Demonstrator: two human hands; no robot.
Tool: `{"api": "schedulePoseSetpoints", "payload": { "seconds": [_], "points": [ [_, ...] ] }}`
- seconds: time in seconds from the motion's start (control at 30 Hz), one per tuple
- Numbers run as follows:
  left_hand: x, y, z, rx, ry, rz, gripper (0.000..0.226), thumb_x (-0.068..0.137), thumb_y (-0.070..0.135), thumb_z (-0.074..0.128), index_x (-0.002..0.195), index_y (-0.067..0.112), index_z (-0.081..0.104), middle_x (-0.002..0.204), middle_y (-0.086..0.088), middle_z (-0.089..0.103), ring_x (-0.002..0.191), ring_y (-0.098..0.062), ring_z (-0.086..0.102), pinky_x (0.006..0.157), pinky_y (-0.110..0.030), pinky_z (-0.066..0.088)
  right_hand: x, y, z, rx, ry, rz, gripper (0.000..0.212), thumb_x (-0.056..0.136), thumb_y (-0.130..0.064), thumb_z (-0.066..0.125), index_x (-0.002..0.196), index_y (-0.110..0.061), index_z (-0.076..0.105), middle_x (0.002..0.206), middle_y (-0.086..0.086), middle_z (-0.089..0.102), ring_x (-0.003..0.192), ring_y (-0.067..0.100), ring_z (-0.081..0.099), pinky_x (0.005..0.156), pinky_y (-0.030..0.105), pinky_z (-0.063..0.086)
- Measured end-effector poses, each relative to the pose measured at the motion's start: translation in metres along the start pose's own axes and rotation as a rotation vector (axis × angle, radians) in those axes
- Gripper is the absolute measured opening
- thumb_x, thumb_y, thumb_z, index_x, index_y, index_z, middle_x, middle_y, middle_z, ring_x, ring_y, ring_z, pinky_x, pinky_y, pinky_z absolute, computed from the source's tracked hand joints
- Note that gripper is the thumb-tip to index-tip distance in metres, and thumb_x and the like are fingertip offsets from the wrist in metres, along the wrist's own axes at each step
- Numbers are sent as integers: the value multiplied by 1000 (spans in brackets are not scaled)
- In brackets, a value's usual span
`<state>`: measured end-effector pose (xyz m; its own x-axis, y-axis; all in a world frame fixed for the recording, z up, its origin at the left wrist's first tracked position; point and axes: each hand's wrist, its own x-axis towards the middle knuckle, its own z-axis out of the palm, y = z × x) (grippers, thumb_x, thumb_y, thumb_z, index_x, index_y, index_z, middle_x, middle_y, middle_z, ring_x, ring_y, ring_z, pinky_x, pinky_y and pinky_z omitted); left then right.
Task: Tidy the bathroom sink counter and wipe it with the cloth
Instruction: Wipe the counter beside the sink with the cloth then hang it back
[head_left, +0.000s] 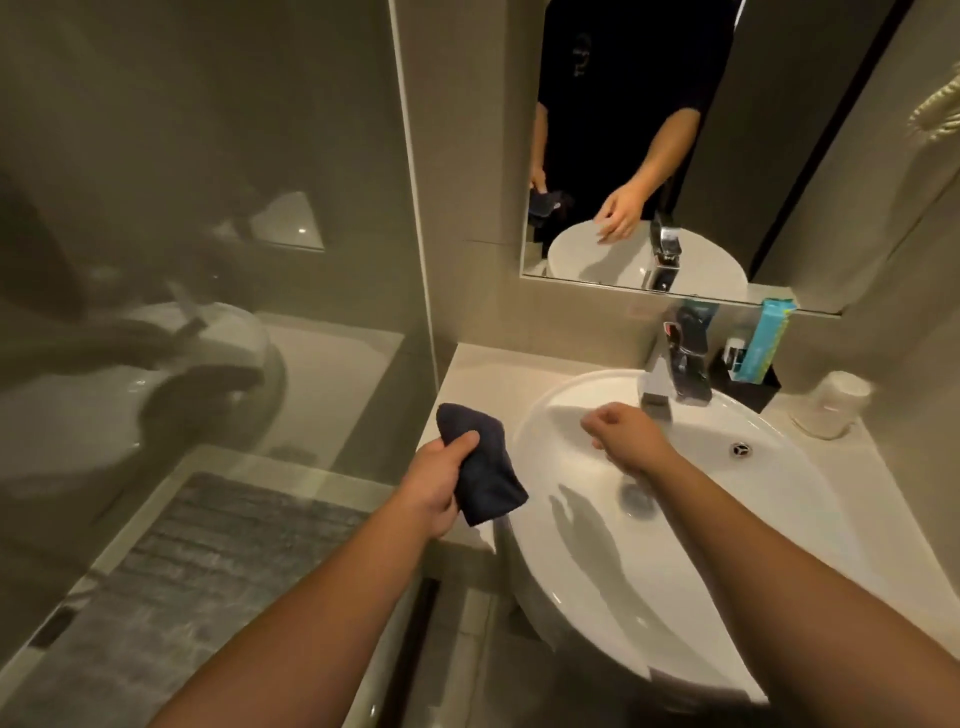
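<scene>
Left hand (434, 486) first: thumb across the top, fingers curled underneath, clamped on a dark cloth (480, 462). The cloth is bunched up, one rounded end poking out above the thumb, the other end hanging past the heel of the hand. It's held in the air over the left strip of the counter (478, 374), right beside the rim of the basin, and whether it touches the surface I cannot tell.

Right hand (621, 431) now: fingers folded loosely into the palm, knuckles forward, nothing in it. It hangs over the bowl of the white sink (571, 545), just short of the chrome tap (670, 374), and its shadow falls across the porcelain toward the drain (636, 496).

Out from the hands: both forearms are bare, reaching in from the bottom. Behind the tap, against the wall, sits a black holder (748, 379) with a teal packet (761, 340) standing upright in it. Further right on the counter there's a pale upturned cup (834, 402), near the sink's edge but apart from the holder.

Above it all the mirror (727, 156) shows the person in a dark top. To the left is a glass panel (208, 208), and down on the floor lies a grey bath mat (208, 561).
</scene>
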<state>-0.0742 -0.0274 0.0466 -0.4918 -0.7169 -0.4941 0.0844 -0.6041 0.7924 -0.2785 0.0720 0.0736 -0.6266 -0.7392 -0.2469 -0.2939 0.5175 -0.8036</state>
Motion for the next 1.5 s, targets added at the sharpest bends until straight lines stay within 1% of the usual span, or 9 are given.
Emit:
{"api": "schedulePoseSetpoints", "payload": {
  "seconds": [0.13, 0.23, 0.47, 0.6, 0.7, 0.97, 1.13, 1.3, 1.5],
  "points": [
    [81, 13, -16, 168, 132, -15, 34, 94, 23, 58, 122, 5, 54, 117, -16, 65, 107, -31, 62, 94, -45, 50, 61, 28, 36, -370, 74, -14, 33, 93, -22, 52, 120, -4, 60, 125, 18, 62, 115, 36, 56, 97, 40, 42],
    [131, 24, -17, 334, 232, 20, 28, 95, 22, 56, 118, 6, 53, 114, -15, 63, 110, -36, 59, 95, -46, 48, 93, 44, 56, -698, 176, -187, 30, 88, -17, 52, 114, -3, 57, 119, 18, 57, 111, 38, 52, 94, 45, 42],
    [238, 69, -4, 1052, 410, 546, 22, 95, 12, 46, 114, 1, 52, 117, -20, 60, 106, -37, 57, 84, -37, 42, 121, 77, 80, -970, 198, -219, 69, 75, -10, 69, 136, 4, 41, 142, 27, 46, 133, 45, 41, 108, 59, 31],
    [313, 53, 7, 1681, 110, 730, 54, 93, 5, 45, 145, 7, 31, 151, -14, 36, 132, -30, 40, 107, -39, 35, 125, 92, 82, -1007, 257, -286, 68, 79, -11, 64, 139, 4, 35, 145, 27, 41, 137, 44, 33, 116, 54, 18],
    [344, 24, -3, 1972, -137, 698, 50, 98, 13, 38, 147, 5, 27, 155, -15, 28, 142, -32, 25, 117, -42, 21, 128, 96, 83, -1015, 261, -314, 64, 81, -17, 48, 139, 5, 32, 145, 29, 40, 136, 45, 30, 113, 53, 13],
    [349, 41, -17, 1968, -277, 740, 49, 103, 27, 35, 149, 14, 26, 159, -8, 24, 145, -26, 23, 116, -38, 21, 128, 97, 85, -979, 258, -290, 70, 79, -24, 46, 141, 6, 29, 147, 31, 36, 138, 47, 27, 115, 56, 15],
    [351, 49, -6, 2134, -211, 779, 37, 100, 14, 39, 136, 11, 46, 142, -10, 48, 130, -29, 43, 115, -43, 16, 127, 97, 82, -998, 268, -337, 65, 84, -17, 49, 141, 5, 29, 147, 31, 36, 138, 47, 28, 115, 56, 17],
    [297, 25, -25, 2009, -133, 661, 30, 98, 9, 42, 125, 6, 53, 133, -14, 52, 119, -31, 50, 97, -44, 42, 127, 100, 76, -1004, 223, -363, 76, 77, -13, 65, 142, 6, 29, 148, 31, 34, 138, 48, 28, 114, 58, 19],
    [132, -64, -82, 1787, -98, 608, 40, 101, 13, 39, 140, 10, 43, 154, -6, 35, 144, -22, 27, 117, -32, 12, 122, 92, 72, -1013, 133, -337, 75, 81, -13, 59, 144, 5, 22, 152, 30, 25, 141, 46, 20, 115, 58, 17]
  ]
}}
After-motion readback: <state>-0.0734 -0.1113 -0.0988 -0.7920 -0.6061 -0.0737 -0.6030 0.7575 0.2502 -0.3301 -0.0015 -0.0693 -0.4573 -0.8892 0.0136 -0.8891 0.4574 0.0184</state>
